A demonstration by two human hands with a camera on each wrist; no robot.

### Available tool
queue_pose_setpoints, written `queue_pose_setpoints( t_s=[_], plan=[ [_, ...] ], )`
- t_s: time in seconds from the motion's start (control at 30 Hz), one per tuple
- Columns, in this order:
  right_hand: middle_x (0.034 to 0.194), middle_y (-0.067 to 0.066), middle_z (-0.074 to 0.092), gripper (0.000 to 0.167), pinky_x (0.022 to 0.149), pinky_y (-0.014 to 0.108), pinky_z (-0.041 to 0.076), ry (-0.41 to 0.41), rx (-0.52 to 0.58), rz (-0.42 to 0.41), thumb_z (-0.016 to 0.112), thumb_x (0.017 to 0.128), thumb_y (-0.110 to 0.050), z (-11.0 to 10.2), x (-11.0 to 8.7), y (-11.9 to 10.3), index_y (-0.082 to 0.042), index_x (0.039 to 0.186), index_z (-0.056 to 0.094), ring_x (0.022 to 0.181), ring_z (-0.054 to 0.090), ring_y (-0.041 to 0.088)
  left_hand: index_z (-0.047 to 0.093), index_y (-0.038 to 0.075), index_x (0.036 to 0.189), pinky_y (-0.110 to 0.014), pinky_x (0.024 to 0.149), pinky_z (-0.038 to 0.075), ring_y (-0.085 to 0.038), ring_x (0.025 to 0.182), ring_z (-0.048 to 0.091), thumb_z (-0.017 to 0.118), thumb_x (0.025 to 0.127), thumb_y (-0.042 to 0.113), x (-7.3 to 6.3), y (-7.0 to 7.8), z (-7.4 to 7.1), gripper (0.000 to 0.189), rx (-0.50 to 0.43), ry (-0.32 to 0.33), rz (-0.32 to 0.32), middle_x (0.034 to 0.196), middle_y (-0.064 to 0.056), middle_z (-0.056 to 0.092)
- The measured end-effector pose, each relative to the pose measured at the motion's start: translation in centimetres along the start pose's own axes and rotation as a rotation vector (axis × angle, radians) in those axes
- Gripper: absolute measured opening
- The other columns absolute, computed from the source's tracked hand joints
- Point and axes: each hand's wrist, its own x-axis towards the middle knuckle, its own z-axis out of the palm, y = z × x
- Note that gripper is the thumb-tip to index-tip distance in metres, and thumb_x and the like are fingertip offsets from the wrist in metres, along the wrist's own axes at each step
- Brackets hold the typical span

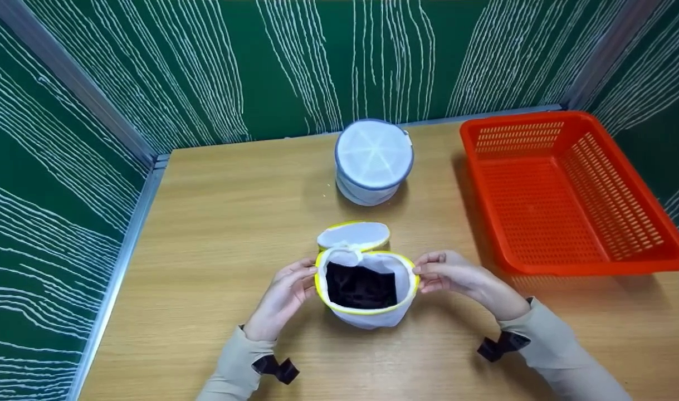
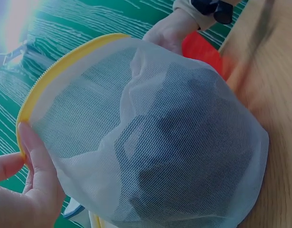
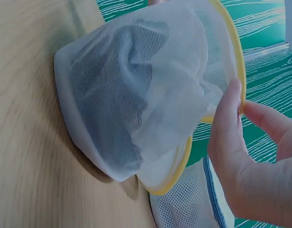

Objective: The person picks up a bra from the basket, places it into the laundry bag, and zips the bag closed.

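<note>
A white mesh laundry bag (image 1: pixel 367 319) with a yellow zipper rim stands on the table in front of me, its mouth unzipped. Dark folded cloth (image 1: pixel 361 287) lies inside and shows through the mesh in both wrist views. The bag's round lid (image 1: pixel 355 234) is flipped back on the far side. My left hand (image 1: pixel 286 292) pinches the yellow rim on the left between thumb and fingers. Opposite it, my right hand (image 1: pixel 453 275) pinches the rim on the right, thumb on the inner side in the right wrist view (image 3: pixel 229 109).
Behind the bag stands a second, closed mesh laundry bag (image 1: pixel 372 159) with blue trim. A red plastic basket (image 1: pixel 489 195) sits at the right of the wooden table (image 1: pixel 222 223). Green partitions (image 1: pixel 294 55) with white streaks border the back and sides.
</note>
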Motion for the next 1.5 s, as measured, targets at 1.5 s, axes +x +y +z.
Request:
queue_pose_setpoints(
  t_s=[1.5],
  plan=[
    [0.07,0.004,0.063,0.026,0.061,0.021,0.051,0.282,0.0,0.102,0.053,0.087,-0.011,-1.4,9.1,-0.8,0.005,0.106,0.045,0.062,0.061,0.011,0.05,-0.012,0.111,-0.031,0.084,0.045,-0.023,0.093,0.054,0.046,0.089,0.001,7.8,-1.4,-4.1,0.026,0.124,0.328,-0.044,0.087,-0.009,0.06]
  ],
)
